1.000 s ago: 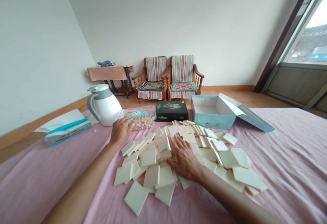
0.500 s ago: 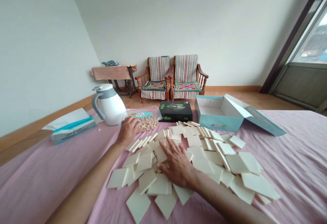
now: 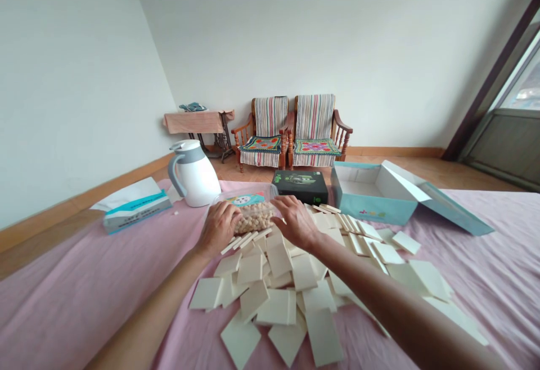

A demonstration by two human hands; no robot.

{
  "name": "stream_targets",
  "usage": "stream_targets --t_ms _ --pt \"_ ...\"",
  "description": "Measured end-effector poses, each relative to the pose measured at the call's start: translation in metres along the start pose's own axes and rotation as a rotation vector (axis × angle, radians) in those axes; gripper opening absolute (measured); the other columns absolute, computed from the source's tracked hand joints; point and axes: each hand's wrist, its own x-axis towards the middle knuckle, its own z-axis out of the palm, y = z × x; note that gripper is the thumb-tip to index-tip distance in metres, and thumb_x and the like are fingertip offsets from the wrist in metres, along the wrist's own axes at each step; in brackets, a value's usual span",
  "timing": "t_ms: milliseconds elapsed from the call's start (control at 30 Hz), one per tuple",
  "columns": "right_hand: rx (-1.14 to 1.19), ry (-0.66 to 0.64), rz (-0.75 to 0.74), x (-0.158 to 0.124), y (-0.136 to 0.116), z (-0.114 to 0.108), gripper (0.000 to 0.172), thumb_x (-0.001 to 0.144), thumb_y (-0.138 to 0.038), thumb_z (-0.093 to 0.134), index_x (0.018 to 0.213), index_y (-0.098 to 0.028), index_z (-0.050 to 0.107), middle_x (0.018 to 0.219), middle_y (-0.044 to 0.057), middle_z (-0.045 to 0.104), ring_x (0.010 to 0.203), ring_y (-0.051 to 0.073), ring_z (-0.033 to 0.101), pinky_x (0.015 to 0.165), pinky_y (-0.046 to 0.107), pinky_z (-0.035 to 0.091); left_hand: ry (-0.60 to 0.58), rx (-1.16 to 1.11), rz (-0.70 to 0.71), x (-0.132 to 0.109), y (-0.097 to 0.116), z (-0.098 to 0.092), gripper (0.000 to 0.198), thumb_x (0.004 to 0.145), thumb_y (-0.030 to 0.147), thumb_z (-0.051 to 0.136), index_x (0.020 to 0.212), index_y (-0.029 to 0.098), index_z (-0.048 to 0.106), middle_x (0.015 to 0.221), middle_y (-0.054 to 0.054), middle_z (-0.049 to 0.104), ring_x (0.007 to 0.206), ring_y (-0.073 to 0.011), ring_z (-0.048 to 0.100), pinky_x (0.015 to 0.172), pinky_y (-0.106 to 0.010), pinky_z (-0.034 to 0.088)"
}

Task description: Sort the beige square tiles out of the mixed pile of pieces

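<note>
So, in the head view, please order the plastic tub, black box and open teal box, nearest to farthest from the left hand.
Left hand:
1. Plastic tub: beside it, right.
2. Black box: farther right.
3. Open teal box: farthest right.

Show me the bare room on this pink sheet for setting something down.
Bare pink sheet lies between the tissue box and the cream tiles, and right of the tiles, below the teal box lid. It's crowded around your left hand and right hand, beside the tub of nuts.
</note>
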Motion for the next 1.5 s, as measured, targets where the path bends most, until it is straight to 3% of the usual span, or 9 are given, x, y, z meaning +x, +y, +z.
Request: stream_targets --t_ms 167,233,633,1067,1500 --pt "-0.169 -0.168 -0.083 0.021 0.001 0.002 0.016 0.089 -0.027 0.056 0.095 -0.016 0.065 0.099 0.008 0.067 0.099 0.022 0.055 0.087 0.034 0.037 0.003 0.058 0.006 0.0 0.001 0.002 0.012 0.091 0.024 0.05 0.082 0.018 0.054 0.087 -0.006 0.058 0.088 -0.0236 0.052 0.081 -0.038 0.041" --pt "-0.198 -0.207 -0.121 0.023 0.004 0.005 0.017 0.091 -0.028 0.054 0.088 -0.015 0.065 0.093 0.008 0.068 0.098 0.021 0.055 0.086 0.033 0.035 0.004 0.075 0.014 -0.002 0.002 0.002 0.011 0.091 0.024 0.051 0.082 0.018 0.054 0.086 -0.006 0.058 0.088 -0.0237 0.052 0.081 -0.038 0.041" --pt "-0.235 -0.184 -0.116 0.024 -0.009 0.018 0.023 0.09 -0.034 0.052 0.087 -0.016 0.066 0.093 0.009 0.067 0.092 0.021 0.057 0.082 0.033 0.034 -0.056 0.078 0.067 -0.007 0.0 0.0 0.007 0.091 0.022 0.052 0.086 0.017 0.056 0.089 -0.006 0.059 0.09 -0.0234 0.052 0.083 -0.038 0.041" --pt "-0.233 -0.321 -0.152 0.037 -0.009 0.016 0.026 0.092 -0.031 0.05 0.088 -0.014 0.069 0.095 0.01 0.067 0.093 0.021 0.059 0.08 0.029 0.039 -0.041 0.111 0.103 -0.006 0.001 -0.003 0.011 0.092 0.022 0.05 0.087 0.017 0.059 0.088 -0.007 0.06 0.089 -0.0222 0.054 0.082 -0.037 0.042" --pt "-0.283 -0.322 -0.194 0.036 -0.01 0.017 0.03 0.094 -0.026 0.044 0.086 -0.013 0.069 0.091 0.012 0.066 0.089 0.02 0.059 0.078 0.03 0.041 -0.011 0.244 0.098 -0.004 0.001 0.011 0.016 0.092 0.024 0.047 0.078 0.018 0.052 0.082 -0.009 0.056 0.083 -0.0254 0.051 0.076 -0.038 0.04"
